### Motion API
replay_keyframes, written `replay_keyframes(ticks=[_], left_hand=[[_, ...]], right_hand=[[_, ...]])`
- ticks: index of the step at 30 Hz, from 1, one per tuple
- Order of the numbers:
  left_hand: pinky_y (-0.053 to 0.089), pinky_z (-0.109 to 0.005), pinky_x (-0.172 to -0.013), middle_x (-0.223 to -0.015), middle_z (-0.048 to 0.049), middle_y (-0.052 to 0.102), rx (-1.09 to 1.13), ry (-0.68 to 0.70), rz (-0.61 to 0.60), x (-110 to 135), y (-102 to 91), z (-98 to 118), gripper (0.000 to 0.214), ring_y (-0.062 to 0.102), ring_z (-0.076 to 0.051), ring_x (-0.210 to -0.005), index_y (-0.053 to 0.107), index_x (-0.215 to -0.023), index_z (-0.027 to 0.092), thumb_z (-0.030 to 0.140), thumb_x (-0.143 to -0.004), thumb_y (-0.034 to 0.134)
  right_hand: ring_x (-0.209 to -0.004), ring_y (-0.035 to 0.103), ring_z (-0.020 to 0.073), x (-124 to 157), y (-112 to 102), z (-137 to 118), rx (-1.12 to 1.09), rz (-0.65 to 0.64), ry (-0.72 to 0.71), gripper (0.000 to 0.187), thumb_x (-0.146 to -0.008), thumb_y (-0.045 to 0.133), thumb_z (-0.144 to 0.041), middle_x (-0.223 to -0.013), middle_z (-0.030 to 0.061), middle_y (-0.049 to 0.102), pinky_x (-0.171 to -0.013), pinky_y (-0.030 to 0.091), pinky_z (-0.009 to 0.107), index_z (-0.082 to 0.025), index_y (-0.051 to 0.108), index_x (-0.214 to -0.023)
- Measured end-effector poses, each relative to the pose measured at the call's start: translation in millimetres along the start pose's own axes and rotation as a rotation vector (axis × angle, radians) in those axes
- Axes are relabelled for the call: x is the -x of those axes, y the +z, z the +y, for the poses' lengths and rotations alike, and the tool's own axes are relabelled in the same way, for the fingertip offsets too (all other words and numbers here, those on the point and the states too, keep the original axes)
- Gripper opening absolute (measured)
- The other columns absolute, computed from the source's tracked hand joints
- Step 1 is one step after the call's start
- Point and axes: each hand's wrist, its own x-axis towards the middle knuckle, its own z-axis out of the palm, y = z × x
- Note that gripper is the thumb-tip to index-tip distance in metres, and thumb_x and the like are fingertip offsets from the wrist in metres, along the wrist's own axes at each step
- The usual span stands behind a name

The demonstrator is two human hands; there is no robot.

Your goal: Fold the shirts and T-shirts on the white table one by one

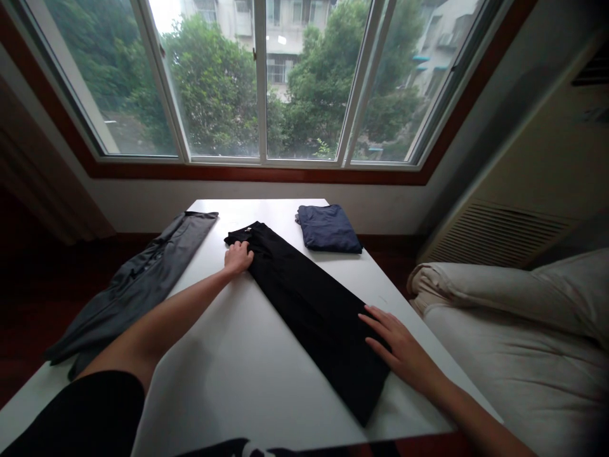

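A pair of black trousers [314, 298], folded lengthwise, lies diagonally across the white table [223, 374], its waist end far and its leg end near me on the right. My left hand [238, 257] is at the left edge just below the waistband, its fingers curled onto the cloth. Flat against the right edge, toward the leg end, rests my right hand [392, 346] with its fingers spread. To the left, grey trousers [143, 273] lie along the table's side and partly hang over it. A folded navy garment [329, 228] sits at the far right corner.
A cream sofa [518, 343] stands close on the right side of the table. Behind it is a vented cabinet-like unit [499, 231]. A wide window [261, 82] with a wooden frame is beyond the table's far end, and a curtain [42, 158] hangs at left.
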Motion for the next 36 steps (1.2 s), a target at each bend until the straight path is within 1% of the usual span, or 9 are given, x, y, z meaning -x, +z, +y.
replay_keyframes(ticks=[7,14,16,19,23,26,30,33,36], left_hand=[[0.016,-0.059,-0.124,-0.173,-0.0160,0.021,0.005,0.082,-0.197,18,20.2,-10,0.077,0.016,-0.037,-0.159,0.034,-0.164,0.022,0.068,-0.102,0.029],[0.009,-0.062,-0.124,-0.173,-0.0148,0.020,-0.006,0.113,-0.247,-13,9.8,-22,0.074,0.014,-0.037,-0.160,0.031,-0.166,0.022,0.062,-0.103,0.030],[0.009,-0.063,-0.123,-0.171,-0.0170,0.025,-0.031,0.099,-0.204,-18,1.1,-23,0.071,0.016,-0.039,-0.159,0.037,-0.163,0.019,0.058,-0.103,0.035],[0.008,-0.063,-0.122,-0.165,-0.0228,0.036,-0.086,0.117,0.001,-17,-13.5,-18,0.064,0.023,-0.041,-0.155,0.047,-0.156,0.012,0.048,-0.104,0.039],[0.024,-0.055,-0.119,-0.149,-0.0202,0.054,-0.079,0.302,0.170,-2,-29.2,1,0.045,0.045,-0.035,-0.139,0.057,-0.143,0.015,0.031,-0.103,0.043],[0.040,-0.045,-0.106,-0.129,-0.0164,0.064,-0.048,0.550,0.111,26,-37.7,16,0.035,0.058,-0.030,-0.119,0.063,-0.132,0.018,0.022,-0.101,0.048],[0.045,-0.035,-0.086,-0.100,-0.0081,0.067,-0.033,0.992,-0.131,98,-53.3,33,0.018,0.062,-0.022,-0.092,0.067,-0.107,0.020,0.016,-0.096,0.053],[0.044,-0.035,-0.081,-0.098,-0.0062,0.065,0.023,1.248,-0.211,160,-69.6,46,0.014,0.060,-0.021,-0.089,0.064,-0.107,0.021,0.025,-0.093,0.062],[0.043,-0.036,-0.079,-0.102,-0.0061,0.065,0.072,1.337,-0.233,206,-82.0,64,0.036,0.058,-0.022,-0.090,0.062,-0.118,0.021,0.045,-0.092,0.067]], right_hand=[[-0.131,0.058,0.0333,0,5,28,0.037,0.111,0.079,0.046,-0.100,0.056,-0.046,-0.144,0.0114,0.060,-0.112,0.047,0.052,-0.029,0.062,-0.142],[-0.094,0.065,0.0280,-16,-8,15,-0.126,0.025,0.177,0.049,-0.096,0.057,-0.042,-0.104,0.0100,0.068,-0.087,0.053,0.043,-0.023,0.062,-0.140],[-0.091,0.064,0.0266,-26,-6,3,-0.172,-0.002,0.158,0.048,-0.095,0.058,-0.042,-0.101,0.0087,0.068,-0.085,0.052,0.041,-0.024,0.063,-0.139],[-0.084,0.063,0.0238,-43,-2,-13,-0.233,-0.038,0.149,0.046,-0.096,0.055,-0.043,-0.097,0.0065,0.067,-0.081,0.050,0.038,-0.024,0.064,-0.137],[-0.082,0.062,0.0212,-53,-8,-18,-0.358,-0.130,0.120,0.040,-0.100,0.048,-0.042,-0.102,0.0060,0.069,-0.079,0.049,0.035,-0.025,0.068,-0.130],[-0.080,0.061,0.0208,-48,-17,-11,-0.386,-0.186,0.127,0.038,-0.100,0.048,-0.042,-0.099,0.0055,0.069,-0.077,0.048,0.034,-0.024,0.069,-0.126],[-0.084,0.061,0.0212,-39,-26,-6,-0.372,-0.232,0.092,0.045,-0.094,0.056,-0.038,-0.103,0.0063,0.066,-0.080,0.049,0.034,-0.025,0.063,-0.136],[-0.084,0.060,0.0214,-39,-30,-10,-0.372,-0.304,0.060,0.043,-0.092,0.059,-0.035,-0.100,0.0058,0.066,-0.082,0.049,0.035,-0.025,0.065,-0.133],[-0.079,0.059,0.0209,-49,-32,-15,-0.395,-0.398,0.083,0.036,-0.089,0.062,-0.035,-0.086,0.0029,0.065,-0.077,0.049,0.034,-0.024,0.070,-0.122]])
